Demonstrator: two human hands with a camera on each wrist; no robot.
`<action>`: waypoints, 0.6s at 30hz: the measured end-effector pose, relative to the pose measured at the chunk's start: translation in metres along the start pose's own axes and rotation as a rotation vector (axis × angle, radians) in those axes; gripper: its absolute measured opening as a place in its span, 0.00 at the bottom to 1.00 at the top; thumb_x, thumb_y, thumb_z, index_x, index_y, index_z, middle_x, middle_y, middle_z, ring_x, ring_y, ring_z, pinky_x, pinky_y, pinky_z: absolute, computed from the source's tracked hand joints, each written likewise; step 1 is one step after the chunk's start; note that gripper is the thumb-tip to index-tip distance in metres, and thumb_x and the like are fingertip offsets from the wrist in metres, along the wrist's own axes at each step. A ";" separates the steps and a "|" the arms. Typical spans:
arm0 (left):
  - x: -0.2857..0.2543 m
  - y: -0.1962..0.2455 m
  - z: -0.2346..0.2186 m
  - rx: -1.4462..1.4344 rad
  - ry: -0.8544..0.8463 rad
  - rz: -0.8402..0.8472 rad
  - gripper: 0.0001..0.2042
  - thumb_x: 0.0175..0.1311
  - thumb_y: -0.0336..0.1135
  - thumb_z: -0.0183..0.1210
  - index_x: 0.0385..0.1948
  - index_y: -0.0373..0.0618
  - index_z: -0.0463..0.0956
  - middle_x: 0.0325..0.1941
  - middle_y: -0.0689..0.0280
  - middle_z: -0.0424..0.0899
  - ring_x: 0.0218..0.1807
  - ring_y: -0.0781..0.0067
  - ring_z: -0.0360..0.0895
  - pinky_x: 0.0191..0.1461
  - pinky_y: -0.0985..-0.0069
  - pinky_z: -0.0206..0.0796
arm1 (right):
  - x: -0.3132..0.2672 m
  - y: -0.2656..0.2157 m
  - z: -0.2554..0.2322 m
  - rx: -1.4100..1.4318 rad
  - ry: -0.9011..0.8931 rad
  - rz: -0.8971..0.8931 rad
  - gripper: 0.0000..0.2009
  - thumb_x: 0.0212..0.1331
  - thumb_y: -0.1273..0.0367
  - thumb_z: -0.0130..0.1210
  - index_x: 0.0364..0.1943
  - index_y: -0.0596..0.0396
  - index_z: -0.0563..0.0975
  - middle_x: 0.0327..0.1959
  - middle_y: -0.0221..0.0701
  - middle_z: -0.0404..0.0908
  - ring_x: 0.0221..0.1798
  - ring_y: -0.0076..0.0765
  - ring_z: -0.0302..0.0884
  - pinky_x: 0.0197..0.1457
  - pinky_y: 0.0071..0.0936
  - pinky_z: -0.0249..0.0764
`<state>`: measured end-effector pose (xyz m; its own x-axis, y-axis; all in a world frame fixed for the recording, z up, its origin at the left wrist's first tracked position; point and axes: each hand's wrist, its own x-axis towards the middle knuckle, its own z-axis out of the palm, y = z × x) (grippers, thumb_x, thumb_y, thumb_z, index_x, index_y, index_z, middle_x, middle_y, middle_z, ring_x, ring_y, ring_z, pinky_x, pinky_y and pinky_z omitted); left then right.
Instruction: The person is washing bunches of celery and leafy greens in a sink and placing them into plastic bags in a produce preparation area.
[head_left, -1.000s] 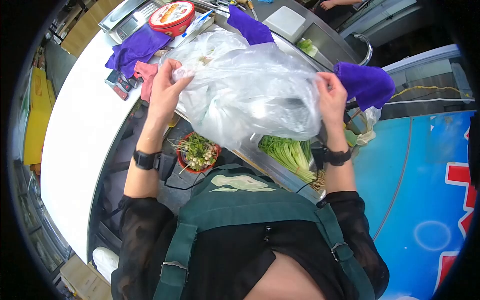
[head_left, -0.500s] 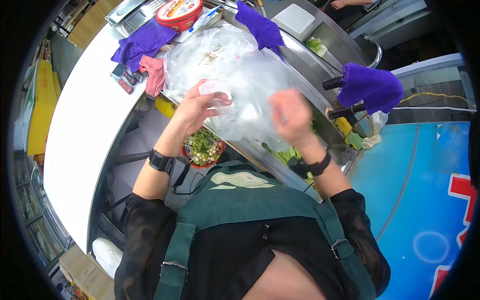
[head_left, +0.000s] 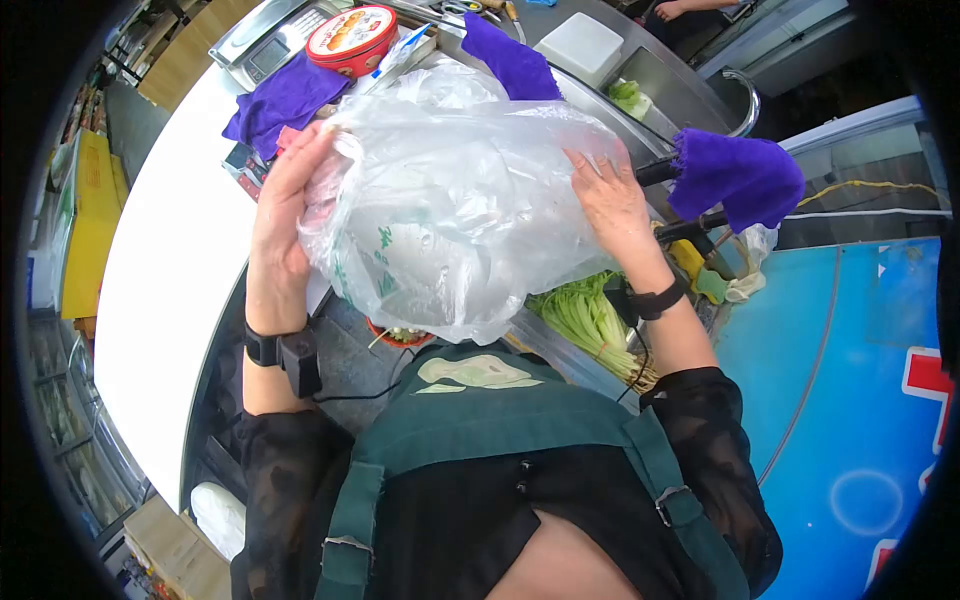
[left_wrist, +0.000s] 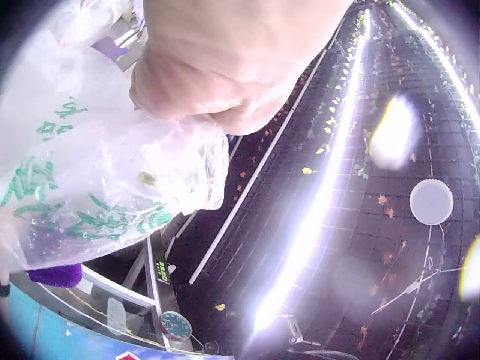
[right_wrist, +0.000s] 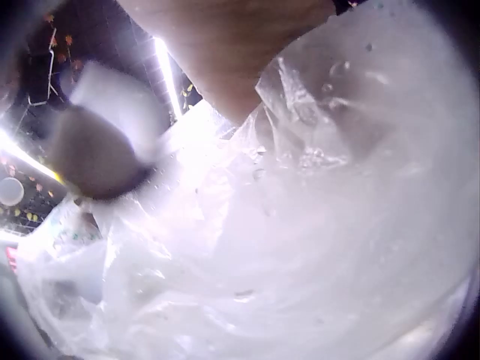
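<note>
Clear plastic bag (head_left: 450,235), one: spread between left hand (head_left: 280,215), gripping its edge, and right hand (head_left: 615,205), fingers extended against it; hands newly parted, work apparently at opening-out stage.

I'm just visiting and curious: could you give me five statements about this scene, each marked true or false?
1. The translucent plastic bag bears green writing. True.
2. The person's left hand is away from the bag. False: it grips the bag's edge.
3. The right hand touches the bag. True.
4. The bundle of leafy greens is inside the bag. False: it lies outside, partly hidden by the bag in the head view.
5. The round tin is plain blue. False: it is red, with a printed, pale-centred lid.
</note>
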<state>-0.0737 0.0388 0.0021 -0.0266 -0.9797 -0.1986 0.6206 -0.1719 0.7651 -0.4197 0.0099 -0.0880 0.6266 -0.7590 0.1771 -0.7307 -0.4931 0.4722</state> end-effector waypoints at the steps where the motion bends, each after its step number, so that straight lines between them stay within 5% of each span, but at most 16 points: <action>1: 0.009 0.000 -0.013 0.004 0.006 -0.001 0.09 0.67 0.33 0.54 0.44 0.40 0.75 0.37 0.69 0.79 0.37 0.84 0.75 0.42 0.84 0.67 | 0.000 0.001 0.000 0.014 0.032 -0.025 0.10 0.49 0.73 0.52 0.37 0.57 0.77 0.66 0.30 0.65 0.63 0.38 0.66 0.76 0.50 0.44; 3: 0.042 -0.018 -0.061 0.884 0.076 0.314 0.09 0.68 0.35 0.55 0.41 0.39 0.75 0.37 0.69 0.79 0.39 0.85 0.72 0.45 0.84 0.64 | -0.001 0.004 0.023 0.083 0.036 -0.071 0.10 0.48 0.74 0.51 0.35 0.57 0.79 0.65 0.29 0.65 0.66 0.38 0.63 0.76 0.46 0.44; 4: 0.054 -0.036 -0.079 1.018 0.035 0.440 0.09 0.68 0.36 0.54 0.39 0.39 0.75 0.35 0.70 0.78 0.38 0.88 0.68 0.42 0.86 0.61 | -0.003 0.002 0.033 0.143 0.042 -0.116 0.10 0.47 0.76 0.51 0.34 0.58 0.81 0.65 0.28 0.66 0.68 0.37 0.60 0.77 0.43 0.45; 5: 0.059 -0.058 -0.087 0.988 -0.017 0.466 0.09 0.69 0.37 0.52 0.41 0.42 0.74 0.33 0.70 0.77 0.37 0.86 0.70 0.41 0.85 0.62 | -0.004 -0.001 0.039 0.145 0.046 -0.116 0.10 0.47 0.76 0.51 0.34 0.58 0.81 0.65 0.28 0.66 0.68 0.37 0.60 0.77 0.43 0.45; 7: 0.041 -0.070 -0.073 0.893 0.019 0.105 0.10 0.71 0.38 0.50 0.45 0.43 0.71 0.34 0.68 0.78 0.38 0.82 0.74 0.41 0.81 0.66 | 0.000 -0.005 0.049 0.376 0.072 -0.074 0.09 0.44 0.76 0.56 0.32 0.57 0.78 0.63 0.34 0.67 0.63 0.44 0.66 0.71 0.44 0.56; 8: 0.037 -0.077 -0.069 0.891 0.029 0.102 0.10 0.71 0.38 0.50 0.45 0.43 0.71 0.34 0.68 0.78 0.38 0.82 0.74 0.41 0.81 0.66 | 0.003 -0.012 0.051 0.380 0.071 -0.084 0.09 0.44 0.76 0.56 0.32 0.57 0.78 0.63 0.34 0.67 0.63 0.44 0.66 0.71 0.44 0.56; 10: 0.033 -0.087 -0.062 0.484 -0.023 0.026 0.11 0.73 0.39 0.47 0.48 0.43 0.67 0.35 0.65 0.79 0.39 0.75 0.77 0.43 0.76 0.70 | 0.012 -0.037 0.049 0.604 0.396 0.061 0.10 0.41 0.77 0.59 0.32 0.57 0.78 0.58 0.38 0.71 0.62 0.47 0.67 0.65 0.44 0.63; 12: 0.033 -0.089 -0.045 0.318 -0.008 0.008 0.10 0.73 0.38 0.46 0.48 0.43 0.66 0.37 0.63 0.79 0.39 0.74 0.78 0.43 0.76 0.72 | 0.008 -0.068 0.070 0.857 0.200 0.056 0.12 0.42 0.77 0.59 0.35 0.57 0.77 0.53 0.38 0.75 0.59 0.49 0.68 0.59 0.44 0.67; 15: 0.025 -0.079 -0.021 0.089 -0.046 -0.051 0.10 0.74 0.38 0.44 0.47 0.44 0.66 0.42 0.58 0.81 0.39 0.70 0.79 0.45 0.72 0.74 | 0.009 -0.100 0.078 1.021 -0.028 0.055 0.15 0.43 0.73 0.63 0.39 0.56 0.78 0.60 0.40 0.69 0.64 0.50 0.63 0.65 0.48 0.63; 17: 0.020 -0.073 -0.010 0.016 -0.002 -0.094 0.10 0.73 0.38 0.45 0.47 0.44 0.67 0.46 0.58 0.81 0.38 0.73 0.79 0.42 0.75 0.74 | 0.011 -0.109 0.076 0.774 -0.092 0.062 0.21 0.42 0.65 0.67 0.44 0.55 0.78 0.69 0.41 0.58 0.72 0.48 0.50 0.70 0.55 0.55; 18: 0.021 -0.070 -0.015 0.022 0.003 -0.091 0.10 0.73 0.38 0.45 0.47 0.44 0.67 0.46 0.58 0.81 0.38 0.73 0.79 0.42 0.75 0.74 | 0.011 -0.101 0.083 0.691 -0.191 -0.028 0.25 0.39 0.60 0.70 0.45 0.54 0.79 0.75 0.37 0.46 0.78 0.44 0.35 0.73 0.60 0.46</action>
<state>-0.1054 0.0321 -0.0646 -0.0799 -0.9596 -0.2696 0.5984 -0.2625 0.7570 -0.3615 0.0158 -0.2051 0.6351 -0.7723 -0.0115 -0.7595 -0.6217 -0.1916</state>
